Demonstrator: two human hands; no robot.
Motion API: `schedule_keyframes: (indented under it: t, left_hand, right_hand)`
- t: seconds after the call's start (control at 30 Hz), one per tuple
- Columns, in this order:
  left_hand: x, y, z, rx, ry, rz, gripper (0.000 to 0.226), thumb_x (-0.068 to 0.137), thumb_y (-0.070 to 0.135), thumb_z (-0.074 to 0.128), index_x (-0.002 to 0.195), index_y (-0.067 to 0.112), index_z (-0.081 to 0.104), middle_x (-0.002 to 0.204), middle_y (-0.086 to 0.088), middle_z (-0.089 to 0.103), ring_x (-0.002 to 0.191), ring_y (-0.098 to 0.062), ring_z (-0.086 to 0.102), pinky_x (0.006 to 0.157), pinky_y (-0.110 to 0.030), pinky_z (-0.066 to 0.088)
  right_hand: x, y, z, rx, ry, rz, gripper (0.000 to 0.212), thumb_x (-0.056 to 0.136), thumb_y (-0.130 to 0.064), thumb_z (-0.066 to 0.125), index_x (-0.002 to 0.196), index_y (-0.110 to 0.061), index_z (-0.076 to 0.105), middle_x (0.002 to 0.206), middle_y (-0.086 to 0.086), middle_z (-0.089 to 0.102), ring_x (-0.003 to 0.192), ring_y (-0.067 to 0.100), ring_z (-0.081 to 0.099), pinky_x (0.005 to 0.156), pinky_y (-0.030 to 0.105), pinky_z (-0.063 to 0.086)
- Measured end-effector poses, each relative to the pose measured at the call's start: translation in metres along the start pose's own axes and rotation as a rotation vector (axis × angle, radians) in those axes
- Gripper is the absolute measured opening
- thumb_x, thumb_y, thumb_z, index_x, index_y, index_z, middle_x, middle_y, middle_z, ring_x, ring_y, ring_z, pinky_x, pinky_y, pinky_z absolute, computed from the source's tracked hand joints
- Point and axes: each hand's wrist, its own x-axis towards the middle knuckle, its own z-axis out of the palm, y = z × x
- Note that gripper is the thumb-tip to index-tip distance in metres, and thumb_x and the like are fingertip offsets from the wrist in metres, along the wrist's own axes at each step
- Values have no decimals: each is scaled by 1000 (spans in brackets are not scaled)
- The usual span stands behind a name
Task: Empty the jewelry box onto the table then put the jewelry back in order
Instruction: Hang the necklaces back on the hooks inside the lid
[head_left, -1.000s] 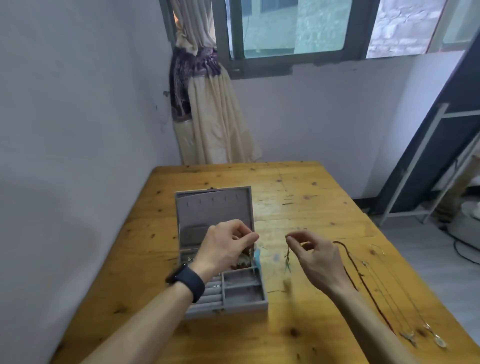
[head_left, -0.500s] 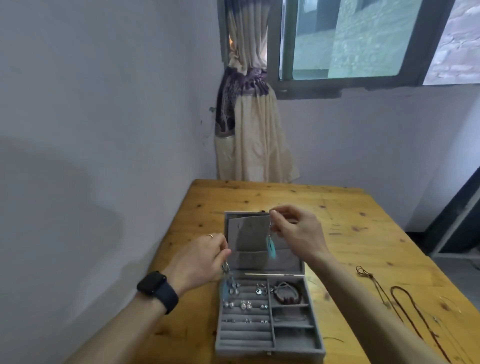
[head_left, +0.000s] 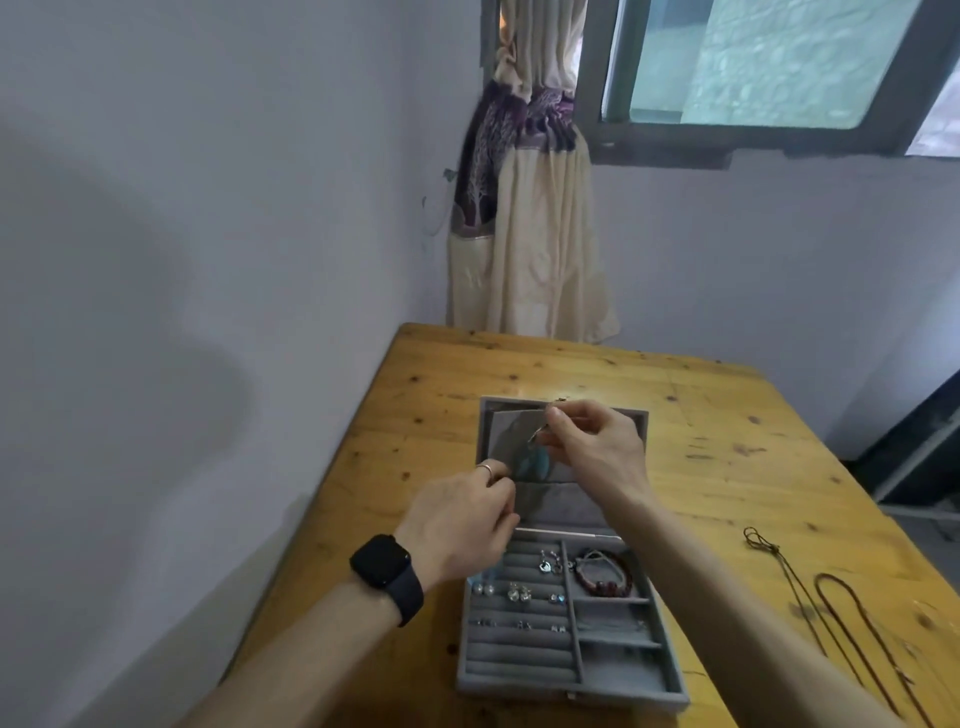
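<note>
Matt grey velvet jewelry box (head_left: 571, 680), knotty glossy wooden table (head_left: 727, 426)

teal earring (head_left: 540, 462) motion-blurred, shape unclear. left hand (head_left: 462, 525) grip contents hidden behind fingers. cord necklaces (head_left: 758, 540) cut off at bottom-right edge. studs (head_left: 517, 592) too tiny to identify.

A cream curtain (head_left: 540, 249) with a purple band hangs at twelve o'clock. A window (head_left: 769, 62) sits at one o'clock.

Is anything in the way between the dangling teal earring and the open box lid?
Nothing visible. The right hand pinches the teal earring directly in front of the open lid; the left hand sits lower left, beside it, not between.
</note>
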Motion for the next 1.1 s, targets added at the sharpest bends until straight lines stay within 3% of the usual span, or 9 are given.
schedule_keyframes:
  t: [0.23, 0.43, 0.5, 0.6, 0.67, 0.87, 1.1]
  left_hand:
    - [2, -5, 6, -98, -22, -26, 24, 98, 42, 50, 104, 23, 62, 127, 7, 50, 98, -14, 56, 80, -31, 53]
    - [-1, -10, 7, -148, -13, -26, 26, 96, 44, 53, 105, 22, 66, 127, 9, 52, 108, -12, 53, 87, -31, 52]
    - [-1, -10, 6, -155, -16, -26, 29, 96, 44, 53, 108, 21, 66, 128, 9, 51, 110, -13, 52, 88, -31, 51]
    - [-1, -11, 6, -166, -24, -28, 29, 96, 44, 53, 109, 22, 66, 129, 7, 51, 112, -13, 51, 90, -31, 51]
    - [-2, -12, 6, -176, -27, -30, 28, 96, 44, 54, 109, 22, 66, 128, 7, 52, 111, -13, 51, 89, -32, 51]
    - [-1, -10, 2, -170, -46, -38, 27, 95, 41, 54, 109, 20, 65, 126, 6, 54, 111, -15, 52, 87, -33, 51]
    - [-1, -9, 1, -145, -48, -38, 28, 95, 41, 54, 109, 19, 66, 126, 6, 53, 107, -17, 54, 80, -30, 49]
  right_hand:
    - [-8, 3, 10, -6, -15, 20, 9, 93, -28, 69, 92, -21, 75, 78, -2, 77, 79, 11, 75, 83, 42, 61]
    - [-19, 14, 17, -125, -13, -12, 8, 92, -29, 69, 86, -27, 75, 76, -8, 76, 77, 8, 73, 81, 41, 61]
    - [-23, 19, 20, -181, -21, -23, 10, 92, -30, 69, 84, -30, 74, 75, -10, 75, 77, 6, 72, 80, 34, 60]
    - [-29, 20, 24, -287, -56, -45, 9, 94, -29, 67, 87, -31, 73, 78, -14, 72, 80, -1, 66, 68, 9, 47]
    - [-30, 19, 25, -321, -53, -91, 8, 95, -27, 66, 92, -30, 74, 83, -16, 71, 82, -3, 65, 64, 3, 43]
    - [-27, 12, 31, -246, 33, -214, 10, 95, -19, 67, 104, -24, 67, 89, -13, 69, 82, -3, 64, 66, 6, 46]
    - [-20, 14, 36, -314, 86, -270, 10, 96, -17, 64, 105, -19, 68, 91, -8, 69, 87, 4, 65, 80, 25, 55]
